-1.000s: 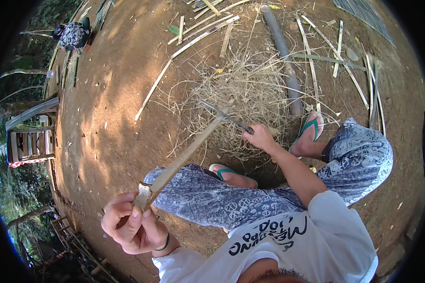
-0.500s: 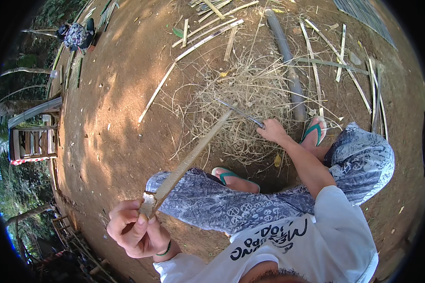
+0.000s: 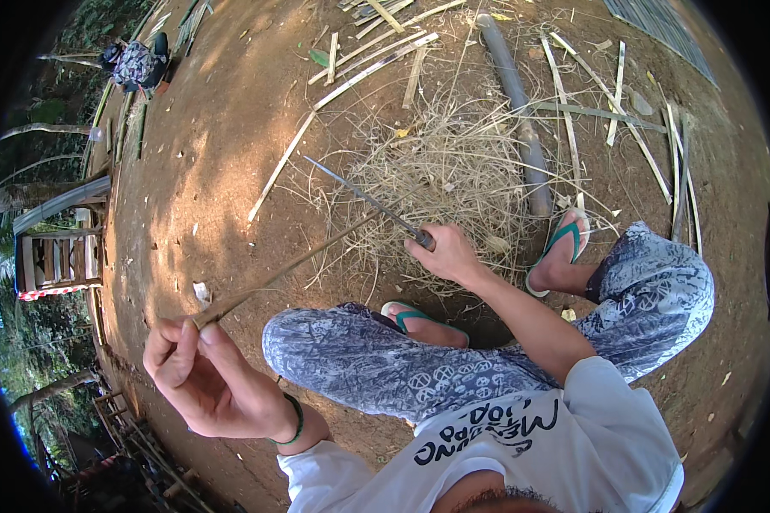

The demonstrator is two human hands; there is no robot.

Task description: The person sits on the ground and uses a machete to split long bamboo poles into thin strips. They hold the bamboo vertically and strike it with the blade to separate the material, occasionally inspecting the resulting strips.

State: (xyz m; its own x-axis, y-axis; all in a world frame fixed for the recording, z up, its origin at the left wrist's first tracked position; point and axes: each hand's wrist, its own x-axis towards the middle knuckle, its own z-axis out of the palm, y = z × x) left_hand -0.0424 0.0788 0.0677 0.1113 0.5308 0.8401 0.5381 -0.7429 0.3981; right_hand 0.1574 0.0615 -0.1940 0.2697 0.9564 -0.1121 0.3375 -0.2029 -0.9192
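My left hand [image 3: 218, 376] pinches the near end of a long bamboo strip [image 3: 295, 269] between thumb and fingers. The strip slants away to the upper right, its narrow edge facing up. Closed around a dark handle, my right hand [image 3: 443, 255] holds a long thin-bladed knife [image 3: 351, 185]. The blade points to the upper left and crosses the strip near its far end; whether they touch I cannot tell. Under both lies a heap of pale curled shavings [image 3: 453, 171]. A small whitish piece [image 3: 202, 292] shows just beyond my left fingers.
A dark bamboo pole [image 3: 518, 111] lies against the heap's right side. Split bamboo strips [image 3: 282, 167] are scattered on the brown earth [image 3: 188, 179] to the left, far side and right. My sandalled feet flank the heap's near edge. Another person [image 3: 137, 64] sits at the far left.
My left hand has moved left and outward, and the strip has turned from its flat face to its edge. The knife has shifted left along with my right hand.
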